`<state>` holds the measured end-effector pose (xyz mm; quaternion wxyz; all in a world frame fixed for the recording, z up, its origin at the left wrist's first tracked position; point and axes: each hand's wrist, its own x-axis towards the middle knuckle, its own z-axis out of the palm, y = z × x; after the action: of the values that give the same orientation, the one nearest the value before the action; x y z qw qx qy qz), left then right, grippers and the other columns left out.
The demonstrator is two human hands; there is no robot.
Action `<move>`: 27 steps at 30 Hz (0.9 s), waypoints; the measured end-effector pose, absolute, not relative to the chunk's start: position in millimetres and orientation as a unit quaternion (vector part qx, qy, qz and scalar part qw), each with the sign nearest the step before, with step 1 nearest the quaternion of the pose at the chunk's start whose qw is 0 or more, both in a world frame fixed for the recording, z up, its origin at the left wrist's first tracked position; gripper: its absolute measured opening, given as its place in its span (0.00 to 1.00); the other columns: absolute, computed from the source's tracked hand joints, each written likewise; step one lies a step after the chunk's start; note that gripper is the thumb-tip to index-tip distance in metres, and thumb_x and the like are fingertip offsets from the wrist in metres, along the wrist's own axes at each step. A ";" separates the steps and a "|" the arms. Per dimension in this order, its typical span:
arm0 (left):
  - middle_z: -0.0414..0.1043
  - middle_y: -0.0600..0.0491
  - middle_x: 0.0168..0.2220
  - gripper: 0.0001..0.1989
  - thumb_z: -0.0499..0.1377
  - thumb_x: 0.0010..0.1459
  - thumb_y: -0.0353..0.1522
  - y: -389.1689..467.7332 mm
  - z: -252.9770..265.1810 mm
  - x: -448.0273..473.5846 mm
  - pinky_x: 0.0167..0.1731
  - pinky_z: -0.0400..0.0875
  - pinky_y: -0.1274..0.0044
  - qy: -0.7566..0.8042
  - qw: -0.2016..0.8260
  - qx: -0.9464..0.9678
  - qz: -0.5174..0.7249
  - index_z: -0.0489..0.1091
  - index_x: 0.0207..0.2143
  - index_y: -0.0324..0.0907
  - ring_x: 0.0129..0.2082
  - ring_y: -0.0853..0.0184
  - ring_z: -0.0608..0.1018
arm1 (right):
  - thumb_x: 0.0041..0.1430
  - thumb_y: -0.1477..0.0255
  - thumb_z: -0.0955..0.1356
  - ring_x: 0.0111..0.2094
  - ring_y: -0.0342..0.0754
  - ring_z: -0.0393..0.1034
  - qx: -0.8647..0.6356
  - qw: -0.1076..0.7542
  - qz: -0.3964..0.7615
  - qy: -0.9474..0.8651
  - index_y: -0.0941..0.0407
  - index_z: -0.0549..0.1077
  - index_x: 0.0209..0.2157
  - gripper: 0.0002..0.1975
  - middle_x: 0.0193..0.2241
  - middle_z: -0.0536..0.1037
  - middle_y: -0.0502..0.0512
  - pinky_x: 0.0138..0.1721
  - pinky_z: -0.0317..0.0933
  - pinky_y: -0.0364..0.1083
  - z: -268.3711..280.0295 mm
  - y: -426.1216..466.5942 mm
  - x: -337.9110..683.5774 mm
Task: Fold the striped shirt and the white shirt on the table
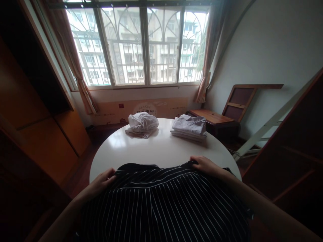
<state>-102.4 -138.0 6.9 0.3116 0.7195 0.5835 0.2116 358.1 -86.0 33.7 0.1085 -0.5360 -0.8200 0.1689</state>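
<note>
A black shirt (161,205) with thin white stripes is spread in front of me, its upper part over the near side of a round white table (121,151). My left hand (104,178) is closed on the shirt's upper left edge. At the upper right edge, my right hand (203,164) grips the cloth with bent fingers. The lower part of the shirt hangs toward me and runs out of the picture. Farther back on the table lie a crumpled white garment (142,124) and, to its right, a stack of folded white shirts (188,127).
Beyond the table are a printed cardboard panel (166,107) and a barred window (126,50) with curtains. A low wooden bench (210,116) stands at the back right, near a pale ladder (267,131). Wooden cabinets (50,148) line the left side.
</note>
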 end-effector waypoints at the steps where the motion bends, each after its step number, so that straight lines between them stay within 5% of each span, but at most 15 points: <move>1: 0.68 0.54 0.27 0.17 0.48 0.53 0.46 -133.1 8.5 -103.2 0.29 0.65 0.76 0.596 0.309 0.704 0.231 0.63 0.29 0.42 0.28 0.65 0.70 | 0.52 0.71 0.62 0.33 0.50 0.69 -0.541 0.108 0.175 -0.816 0.56 0.71 0.31 0.08 0.31 0.76 0.56 0.34 0.59 0.44 35.6 -83.1 361.1; 5: 0.71 0.53 0.26 0.13 0.48 0.52 0.43 -99.9 22.8 -97.8 0.30 0.65 0.75 0.647 0.259 0.671 0.255 0.60 0.30 0.42 0.28 0.64 0.72 | 0.52 0.69 0.61 0.32 0.49 0.69 -0.544 0.124 0.180 -0.810 0.56 0.69 0.30 0.08 0.30 0.76 0.55 0.33 0.60 0.43 50.0 -62.0 372.6; 11: 0.72 0.49 0.32 0.11 0.46 0.58 0.36 -24.3 69.8 -64.6 0.34 0.63 0.74 0.669 0.036 0.704 0.236 0.62 0.39 0.40 0.33 0.62 0.74 | 0.48 0.73 0.63 0.31 0.47 0.69 -0.573 0.142 0.098 -0.801 0.56 0.69 0.28 0.05 0.27 0.75 0.52 0.32 0.59 0.42 100.2 -22.6 385.0; 18: 0.67 0.43 0.46 0.23 0.36 0.63 0.40 37.9 114.2 -25.1 0.41 0.59 0.73 0.614 -0.094 0.724 0.301 0.58 0.50 0.34 0.47 0.59 0.69 | 0.56 0.70 0.59 0.36 0.53 0.70 -0.690 0.364 -0.108 -0.617 0.58 0.68 0.39 0.12 0.34 0.76 0.61 0.35 0.59 0.46 139.0 -6.4 383.2; 22: 0.69 0.40 0.42 0.23 0.37 0.63 0.39 48.3 86.8 -5.1 0.41 0.59 0.72 0.614 -0.051 0.750 0.242 0.61 0.46 0.31 0.44 0.60 0.71 | 0.57 0.71 0.58 0.35 0.56 0.71 -0.737 0.248 -0.108 -0.619 0.59 0.68 0.41 0.13 0.34 0.76 0.64 0.34 0.59 0.48 113.5 -2.0 381.9; 27: 0.74 0.43 0.34 0.21 0.50 0.56 0.44 46.5 39.9 -22.8 0.33 0.63 0.73 0.633 0.042 0.755 0.167 0.67 0.39 0.35 0.33 0.59 0.75 | 0.55 0.73 0.60 0.37 0.54 0.72 -0.726 0.127 -0.072 -0.673 0.56 0.70 0.39 0.12 0.35 0.77 0.61 0.34 0.60 0.46 73.2 2.3 394.4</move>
<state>-22.8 46.5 39.9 0.0420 0.7549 0.6329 0.1668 394.4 2.3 73.2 0.1267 -0.7255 -0.6726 -0.0719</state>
